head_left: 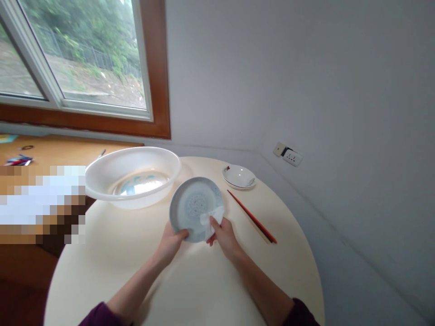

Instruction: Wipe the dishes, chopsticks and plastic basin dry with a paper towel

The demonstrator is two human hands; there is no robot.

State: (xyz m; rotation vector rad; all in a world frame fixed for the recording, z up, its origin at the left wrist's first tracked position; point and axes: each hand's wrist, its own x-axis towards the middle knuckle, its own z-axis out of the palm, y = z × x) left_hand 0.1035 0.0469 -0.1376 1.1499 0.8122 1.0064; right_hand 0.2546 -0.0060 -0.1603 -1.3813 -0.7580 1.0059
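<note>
My left hand [171, 242] grips the lower left rim of a grey-blue patterned plate [192, 203], holding it tilted above the round cream table [190, 280]. My right hand [222, 235] pinches a white folded tissue [211, 219] and presses it against the plate's lower right face. Both hands are closed on what they hold.
A large white plastic basin [131, 176] with some water stands behind the plate on the left. A small white dish [239, 176] sits at the back right, with red chopsticks [253, 218] lying beside it. A wall socket [292, 157] is on the right wall; a wooden sill lies under the window.
</note>
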